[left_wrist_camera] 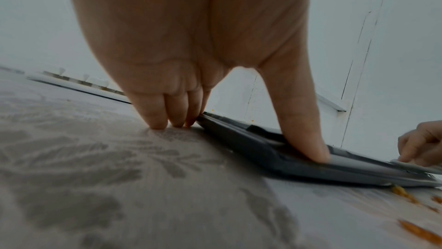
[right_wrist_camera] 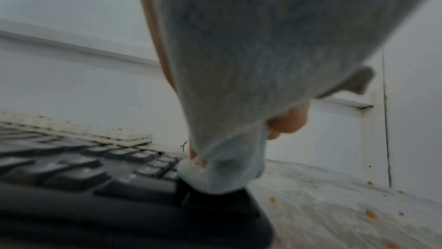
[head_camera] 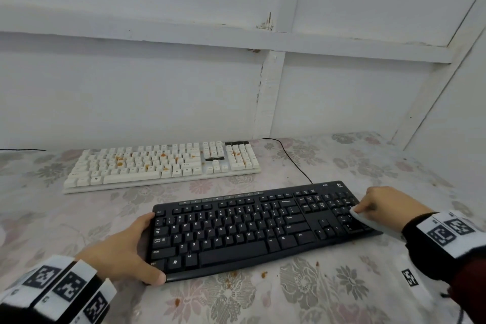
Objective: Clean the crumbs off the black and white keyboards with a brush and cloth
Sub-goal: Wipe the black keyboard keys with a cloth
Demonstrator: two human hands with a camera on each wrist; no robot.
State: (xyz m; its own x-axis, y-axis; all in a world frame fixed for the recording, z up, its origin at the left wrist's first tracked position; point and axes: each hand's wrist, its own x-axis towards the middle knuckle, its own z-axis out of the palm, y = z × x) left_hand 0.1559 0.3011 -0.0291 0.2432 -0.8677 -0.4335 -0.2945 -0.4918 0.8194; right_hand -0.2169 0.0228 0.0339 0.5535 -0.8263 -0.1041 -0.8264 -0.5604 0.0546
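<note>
Floral tablecloth (head_camera: 302, 294): keyboards (head_camera: 163, 166), crumbs (head_camera: 263, 274).

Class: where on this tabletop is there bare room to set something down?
Free: tablecloth left of the black keyboard, and the far right corner beyond the right hand. Crowded: crumbs along its near edge; the white keyboard behind.

Two keyboards: one black keyboard (head_camera: 252, 229) under both hands, one white keyboard (head_camera: 163, 166) beyond them. One cloth (head_camera: 364, 217) in the right hand (head_camera: 386, 205). Two hands present, left hand (head_camera: 123, 250) included.
</note>
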